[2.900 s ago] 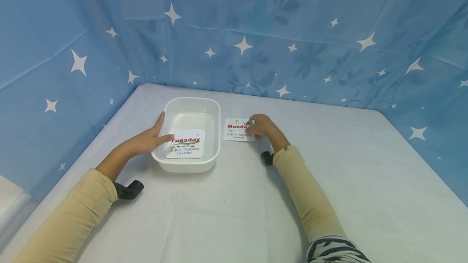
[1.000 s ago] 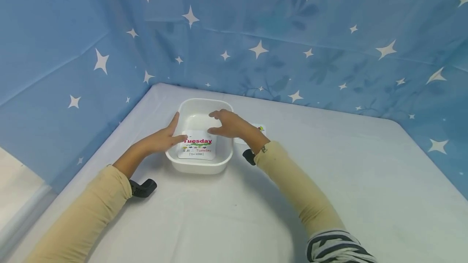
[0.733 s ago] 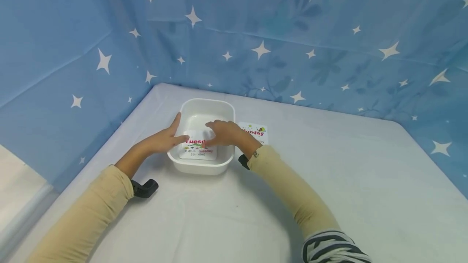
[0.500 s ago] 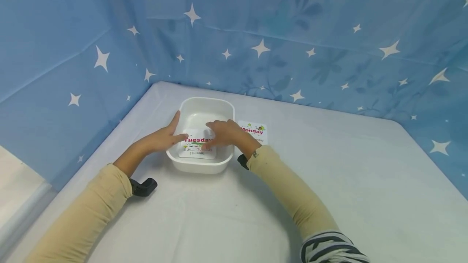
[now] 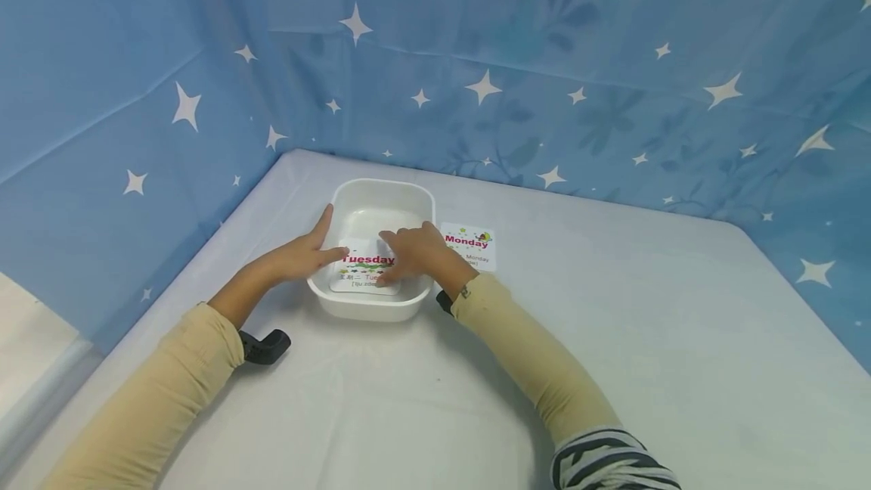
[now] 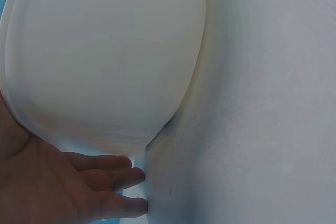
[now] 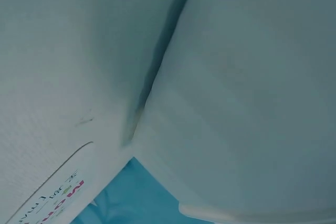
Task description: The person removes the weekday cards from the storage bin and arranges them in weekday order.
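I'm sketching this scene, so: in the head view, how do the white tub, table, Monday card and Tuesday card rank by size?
1. Table
2. White tub
3. Tuesday card and Monday card: too alike to rank; both are partly covered, and nearness to the camera may differ.

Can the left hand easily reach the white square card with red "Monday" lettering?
Probably not easily: between the left hand and the Monday card are the white rectangular plastic tub and the right hand.
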A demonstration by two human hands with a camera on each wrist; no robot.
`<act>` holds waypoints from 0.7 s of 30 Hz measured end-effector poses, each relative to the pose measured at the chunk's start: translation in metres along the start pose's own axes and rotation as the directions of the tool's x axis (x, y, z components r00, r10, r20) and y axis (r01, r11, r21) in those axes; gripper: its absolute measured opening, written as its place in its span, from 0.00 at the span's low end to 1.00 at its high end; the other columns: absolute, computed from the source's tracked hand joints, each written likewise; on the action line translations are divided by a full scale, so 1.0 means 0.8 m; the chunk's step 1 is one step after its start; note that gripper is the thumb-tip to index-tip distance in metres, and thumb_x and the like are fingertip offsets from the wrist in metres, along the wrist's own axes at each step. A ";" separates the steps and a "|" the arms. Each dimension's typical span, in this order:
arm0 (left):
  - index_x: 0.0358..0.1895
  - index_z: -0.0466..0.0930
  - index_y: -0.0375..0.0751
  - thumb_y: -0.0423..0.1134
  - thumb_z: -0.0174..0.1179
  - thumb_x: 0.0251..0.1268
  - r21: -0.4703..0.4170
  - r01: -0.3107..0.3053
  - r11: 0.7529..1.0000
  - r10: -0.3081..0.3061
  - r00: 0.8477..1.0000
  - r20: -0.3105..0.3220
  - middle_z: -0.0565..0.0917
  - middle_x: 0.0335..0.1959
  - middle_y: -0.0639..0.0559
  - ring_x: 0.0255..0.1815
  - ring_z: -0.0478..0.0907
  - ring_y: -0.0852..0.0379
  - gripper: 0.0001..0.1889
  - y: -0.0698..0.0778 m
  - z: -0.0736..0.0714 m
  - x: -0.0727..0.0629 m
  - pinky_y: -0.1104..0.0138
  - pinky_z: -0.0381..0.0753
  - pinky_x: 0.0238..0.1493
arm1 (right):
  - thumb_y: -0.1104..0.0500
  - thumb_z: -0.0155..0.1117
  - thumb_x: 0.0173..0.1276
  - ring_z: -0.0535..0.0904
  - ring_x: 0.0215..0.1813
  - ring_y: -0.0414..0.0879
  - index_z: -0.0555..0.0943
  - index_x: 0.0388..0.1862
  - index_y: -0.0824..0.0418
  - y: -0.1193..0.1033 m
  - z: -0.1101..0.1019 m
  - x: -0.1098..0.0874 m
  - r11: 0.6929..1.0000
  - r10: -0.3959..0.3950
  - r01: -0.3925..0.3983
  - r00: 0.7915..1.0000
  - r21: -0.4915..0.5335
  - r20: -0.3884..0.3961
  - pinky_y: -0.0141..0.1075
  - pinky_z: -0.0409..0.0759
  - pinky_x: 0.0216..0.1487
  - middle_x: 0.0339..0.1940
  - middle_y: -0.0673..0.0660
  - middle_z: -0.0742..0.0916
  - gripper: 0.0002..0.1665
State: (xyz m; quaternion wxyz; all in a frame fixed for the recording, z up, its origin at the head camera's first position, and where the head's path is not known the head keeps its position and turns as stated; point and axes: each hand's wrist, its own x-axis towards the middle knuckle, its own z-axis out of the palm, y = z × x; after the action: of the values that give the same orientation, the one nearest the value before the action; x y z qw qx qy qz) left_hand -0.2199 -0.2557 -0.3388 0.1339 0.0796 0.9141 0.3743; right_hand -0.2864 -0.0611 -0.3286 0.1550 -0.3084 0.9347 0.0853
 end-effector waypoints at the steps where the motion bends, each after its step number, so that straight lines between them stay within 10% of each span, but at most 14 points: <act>1: 0.68 0.15 0.42 0.56 0.44 0.67 0.002 0.004 1.000 -0.004 1.000 0.001 0.30 0.72 0.34 0.71 0.39 0.33 0.48 0.000 0.000 0.000 0.43 0.48 0.65 | 0.29 0.60 0.51 0.70 0.63 0.46 0.52 0.73 0.46 0.000 0.000 0.000 1.000 0.000 0.000 1.000 -0.003 -0.003 0.47 0.55 0.66 0.63 0.51 0.74 0.54; 14: 0.68 0.15 0.39 0.49 0.43 0.70 0.013 0.020 1.000 -0.020 1.000 0.010 0.29 0.71 0.34 0.71 0.38 0.33 0.45 0.003 0.001 0.003 0.43 0.47 0.66 | 0.33 0.65 0.50 0.69 0.63 0.47 0.51 0.73 0.43 0.003 0.007 0.001 0.996 -0.026 0.036 0.992 0.078 -0.122 0.46 0.60 0.63 0.66 0.52 0.69 0.55; 21: 0.68 0.15 0.39 0.50 0.43 0.69 0.013 0.010 1.000 -0.010 1.000 0.009 0.32 0.71 0.32 0.71 0.42 0.33 0.45 0.004 0.000 0.002 0.45 0.52 0.64 | 0.43 0.68 0.54 0.77 0.46 0.50 0.49 0.72 0.39 0.007 0.008 -0.001 0.969 -0.033 0.092 0.967 0.227 -0.253 0.43 0.75 0.46 0.68 0.51 0.64 0.52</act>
State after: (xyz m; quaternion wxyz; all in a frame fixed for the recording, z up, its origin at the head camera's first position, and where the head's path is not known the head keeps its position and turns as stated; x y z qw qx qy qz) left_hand -0.2212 -0.2528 -0.3366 0.1396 0.0776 0.9162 0.3674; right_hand -0.2878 -0.0547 -0.3343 0.0757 -0.3254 0.9399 -0.0711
